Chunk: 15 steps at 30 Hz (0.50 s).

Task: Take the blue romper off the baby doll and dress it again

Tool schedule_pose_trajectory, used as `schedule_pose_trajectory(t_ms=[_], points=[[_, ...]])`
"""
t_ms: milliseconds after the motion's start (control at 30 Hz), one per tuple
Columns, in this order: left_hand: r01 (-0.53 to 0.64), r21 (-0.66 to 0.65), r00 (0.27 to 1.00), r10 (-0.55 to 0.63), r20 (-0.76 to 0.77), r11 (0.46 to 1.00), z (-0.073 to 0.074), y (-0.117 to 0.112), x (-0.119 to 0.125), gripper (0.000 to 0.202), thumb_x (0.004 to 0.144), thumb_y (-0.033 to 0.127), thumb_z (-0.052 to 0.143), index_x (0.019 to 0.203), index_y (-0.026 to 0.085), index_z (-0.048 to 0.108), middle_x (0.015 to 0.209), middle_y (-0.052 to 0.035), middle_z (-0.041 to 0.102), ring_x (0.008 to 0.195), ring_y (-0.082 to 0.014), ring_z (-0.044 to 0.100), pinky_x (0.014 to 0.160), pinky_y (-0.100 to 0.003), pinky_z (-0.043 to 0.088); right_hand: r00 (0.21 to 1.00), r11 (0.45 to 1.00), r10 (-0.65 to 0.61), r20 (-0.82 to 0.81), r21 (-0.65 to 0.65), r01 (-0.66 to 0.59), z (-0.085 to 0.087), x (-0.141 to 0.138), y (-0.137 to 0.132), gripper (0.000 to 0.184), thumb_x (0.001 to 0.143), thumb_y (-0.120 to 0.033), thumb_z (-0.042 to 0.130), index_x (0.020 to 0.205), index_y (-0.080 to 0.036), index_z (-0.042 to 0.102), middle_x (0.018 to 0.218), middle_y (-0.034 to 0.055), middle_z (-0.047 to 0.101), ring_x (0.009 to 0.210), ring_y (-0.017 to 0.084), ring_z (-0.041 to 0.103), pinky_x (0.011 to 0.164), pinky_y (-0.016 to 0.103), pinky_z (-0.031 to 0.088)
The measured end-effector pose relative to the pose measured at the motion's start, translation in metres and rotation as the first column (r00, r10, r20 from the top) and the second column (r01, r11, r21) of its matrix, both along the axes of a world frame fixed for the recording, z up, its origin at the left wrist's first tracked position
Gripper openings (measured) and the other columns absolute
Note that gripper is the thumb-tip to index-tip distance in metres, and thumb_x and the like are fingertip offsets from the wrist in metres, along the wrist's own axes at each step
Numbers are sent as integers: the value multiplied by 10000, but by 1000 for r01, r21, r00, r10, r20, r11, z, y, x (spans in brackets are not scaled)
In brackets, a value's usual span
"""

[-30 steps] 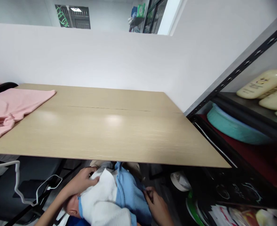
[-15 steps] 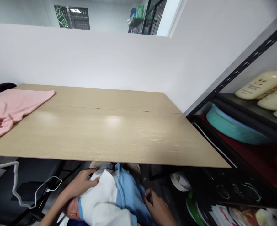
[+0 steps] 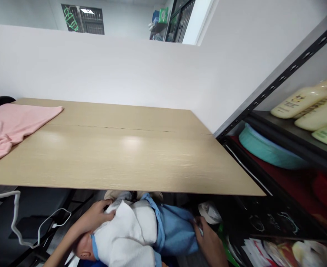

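Below the near edge of the wooden table a baby doll lies in my lap, wrapped in a white fluffy garment with a blue cloth over it. My left hand is closed on the white garment near its upper edge. On the right, my right hand grips the blue cloth's edge, drawn out to the side. Only the doll's head shows.
A pink towel lies on the table's left end. A black metal shelf at the right holds cream bottles and a teal basin. A white cable hangs at lower left. A white roll sits under the table.
My right hand has pulled the blue cloth out to the right, uncovering more of the white garment. My left hand stays put. The view shifted slightly.
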<state>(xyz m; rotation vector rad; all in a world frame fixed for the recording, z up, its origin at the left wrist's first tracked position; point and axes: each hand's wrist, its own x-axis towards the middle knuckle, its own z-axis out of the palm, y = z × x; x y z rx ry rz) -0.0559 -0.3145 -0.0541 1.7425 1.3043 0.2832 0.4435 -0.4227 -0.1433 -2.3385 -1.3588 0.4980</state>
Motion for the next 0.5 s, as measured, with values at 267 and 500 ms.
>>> schedule_pose_trajectory(t_ms=[267, 500], points=[[-19, -54, 999, 17, -36, 998, 7, 1, -5, 514, 957, 594, 632, 1170, 172, 832, 1183, -104, 893, 1134, -365, 793, 973, -382, 586, 910, 915, -402, 105, 0, 404, 33, 100, -30, 405, 919, -752, 460, 1012, -368, 549, 954, 158, 829, 852, 533, 834, 801, 651, 655], [-48, -65, 998, 45, -45, 997, 4, 2, -7, 544, 983, 609, 663, 1232, 167, 859, 1317, -126, 893, 1220, -402, 802, 1032, -402, 596, 788, 836, -544, 290, 107, 538, 74, 133, -53, 323, 900, -723, 474, 916, -404, 515, 888, 187, 762, 769, 513, 790, 655, 620, 588]])
